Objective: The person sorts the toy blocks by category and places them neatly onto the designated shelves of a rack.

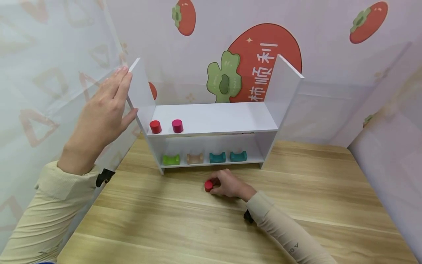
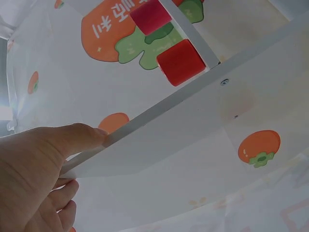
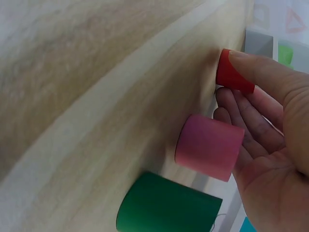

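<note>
A white two-tier shelf (image 1: 214,119) stands on the wooden table. My left hand (image 1: 102,106) holds its left side panel (image 1: 141,95) near the top, the thumb on one face and the fingers on the other in the left wrist view. In front of the shelf, my right hand (image 1: 229,184) pinches a small red cylinder block (image 1: 208,186) between thumb and fingers, low at the tabletop. A pink cylinder block (image 3: 210,147) and a green cylinder block (image 3: 166,205) are beside that hand in the right wrist view; the hand and arm hide them from the head camera.
On the upper tier are a red cylinder (image 1: 155,127) and a magenta cylinder (image 1: 177,126), towards the left. The lower tier bears a row of notched blocks: lime green (image 1: 171,160), beige (image 1: 195,158) and two teal (image 1: 217,157). Patterned cloth walls surround the table (image 1: 158,220).
</note>
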Tool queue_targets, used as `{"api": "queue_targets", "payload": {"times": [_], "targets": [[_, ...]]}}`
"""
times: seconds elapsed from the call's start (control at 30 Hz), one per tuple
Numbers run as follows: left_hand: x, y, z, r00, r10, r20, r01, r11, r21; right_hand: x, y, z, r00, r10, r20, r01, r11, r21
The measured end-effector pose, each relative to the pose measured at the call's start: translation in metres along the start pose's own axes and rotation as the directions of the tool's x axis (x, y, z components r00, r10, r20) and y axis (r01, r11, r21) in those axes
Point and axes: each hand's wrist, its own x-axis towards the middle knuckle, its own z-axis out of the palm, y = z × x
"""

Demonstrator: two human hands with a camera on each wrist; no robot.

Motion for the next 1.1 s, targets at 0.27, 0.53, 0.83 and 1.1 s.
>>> {"api": "queue_targets", "payload": {"times": [0.27,0.53,0.83,1.1], "targets": [[-0.001,0.000,0.000,1.000,-0.008,0.004,0.008,1.000,0.001,0.001,0.000,0.003,1.000,-0.018,-0.022,0.018,1.000,0.015],[0.000,0.000,-0.001,1.000,-0.002,0.003,0.002,1.000,-0.002,-0.001,-0.010,-0.009,1.000,-0.018,-0.023,0.019,0.999,0.040],[-0.001,0.001,-0.001,1.000,-0.004,0.006,0.004,1.000,0.010,-0.011,-0.029,-0.037,0.999,-0.043,-0.018,0.043,0.999,-0.022],[-0.001,0.001,-0.001,1.000,0.003,-0.001,-0.003,1.000,0.011,-0.018,-0.050,-0.065,0.990,-0.142,-0.014,0.141,0.989,-0.054]]}}
